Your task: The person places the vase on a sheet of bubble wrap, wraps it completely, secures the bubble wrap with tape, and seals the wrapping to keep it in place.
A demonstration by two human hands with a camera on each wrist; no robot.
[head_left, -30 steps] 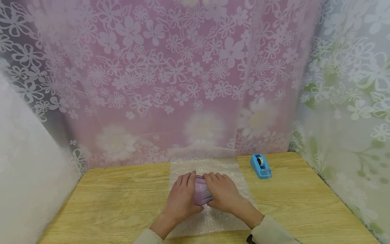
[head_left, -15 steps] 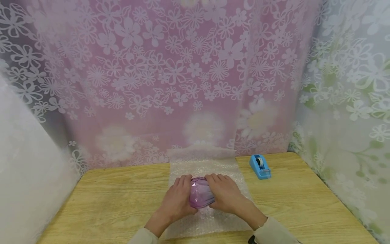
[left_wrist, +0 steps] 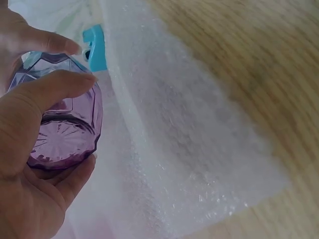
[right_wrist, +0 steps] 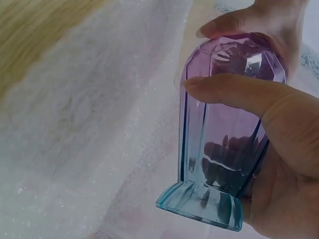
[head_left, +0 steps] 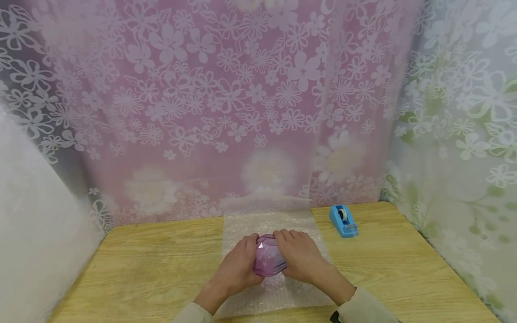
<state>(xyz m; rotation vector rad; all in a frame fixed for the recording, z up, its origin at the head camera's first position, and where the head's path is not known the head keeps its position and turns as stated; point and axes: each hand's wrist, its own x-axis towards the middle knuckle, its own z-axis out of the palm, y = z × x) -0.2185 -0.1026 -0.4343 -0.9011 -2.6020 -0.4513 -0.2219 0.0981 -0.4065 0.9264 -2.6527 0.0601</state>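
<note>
Both hands hold a faceted glass vase [head_left: 268, 256], purple at its rounded base and bluish at its flared rim, over a sheet of bubble wrap [head_left: 278, 296]. My left hand [head_left: 239, 264] grips the purple base end; in the left wrist view its thumb and fingers curl round the glass [left_wrist: 65, 142]. My right hand [head_left: 302, 256] grips the body nearer the rim, thumb across the facets in the right wrist view, where the flared blue mouth [right_wrist: 199, 204] points down the frame. In the head view the vase lies sideways, and its rim end is hidden behind the right hand.
A blue tape dispenser [head_left: 343, 221] stands on the wooden table [head_left: 161, 260] to the right of the bubble wrap. The wrap's far end rises against a pink floral curtain [head_left: 226, 112]. Pale sheets hang at the left and right sides.
The vase has turned and tilted in the hands, so its faceted purple base shows more. The hands have spread slightly apart and stay over the bubble wrap.
</note>
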